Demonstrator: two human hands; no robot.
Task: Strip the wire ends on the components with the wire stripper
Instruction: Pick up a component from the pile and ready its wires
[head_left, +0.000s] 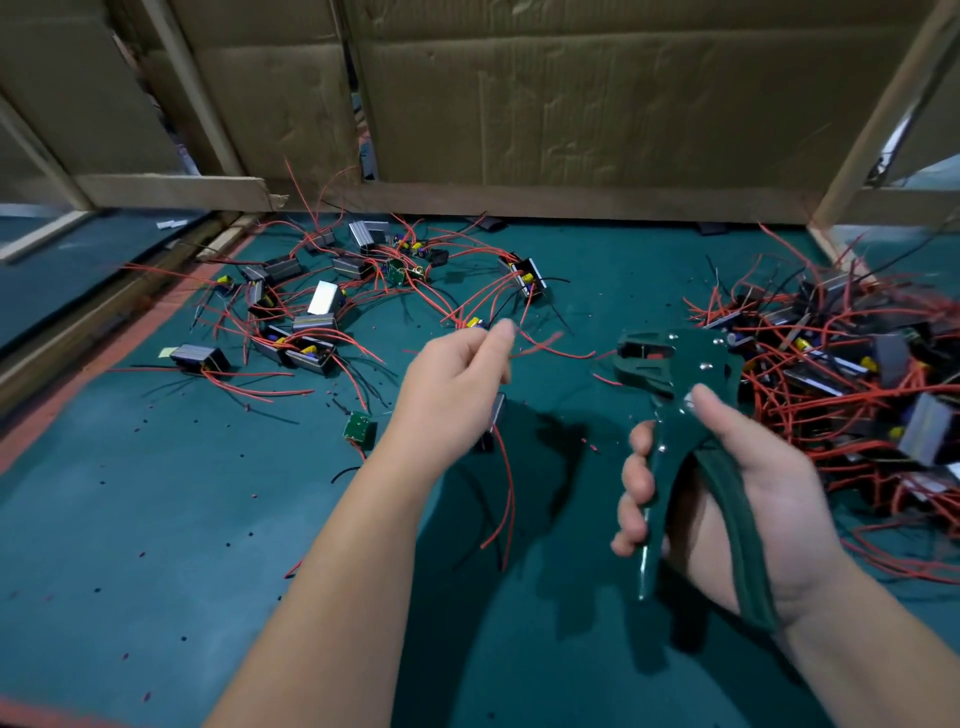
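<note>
Pinching a thin red wire between thumb and forefinger, my left hand holds it up just left of the dark green, pistol-shaped metal wire stripper. My right hand is wrapped round the stripper: fingers curled on the front handle, thumb laid on the body, palm behind the rear handle. The two handles stand spread apart, so I judge the jaws unsqueezed.

What matters next is that the wire's free end pokes out rightward from my left grip, towards the stripper's mouth, which faces left. Wire and mouth are near but apart, and the wire's long axis runs roughly in line with the opening, tilted a little upward. My left hand is the nearer one to feed it in. The tip is blurred, so I cannot tell whether it is already bare.

A small dark grey box-shaped component hangs under my left hand, left of the stripper and below its mouth, with more red wires dangling from it. Far left of the stripper lies a loose scatter of like components. A dense tangled heap lies close on its right, both on the teal-matted desk.
</note>
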